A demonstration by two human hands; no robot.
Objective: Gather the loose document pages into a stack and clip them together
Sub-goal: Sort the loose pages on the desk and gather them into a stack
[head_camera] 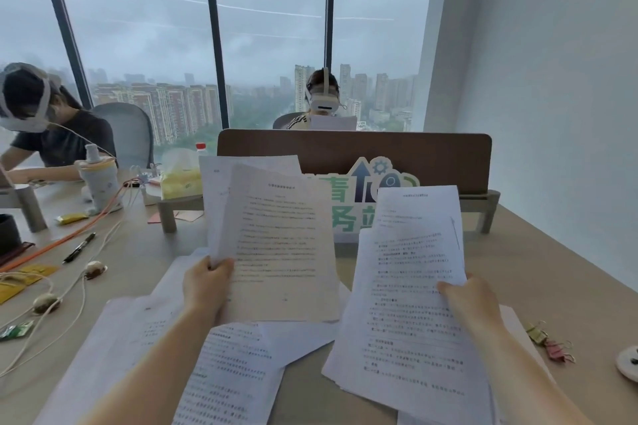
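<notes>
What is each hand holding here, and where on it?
The left hand pinches a few pages at their lower left edge. The right hand pinches another sheaf at its right edge.

Light wooden desk [538,272], loose printed pages [228,373] spread across its near middle, black pen [79,247] at left, what look like binder clips [549,342] near right edge

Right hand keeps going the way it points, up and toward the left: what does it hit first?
Probably the pages the right hand already holds; beyond them, the left hand's pages. Depth is unclear.
</notes>
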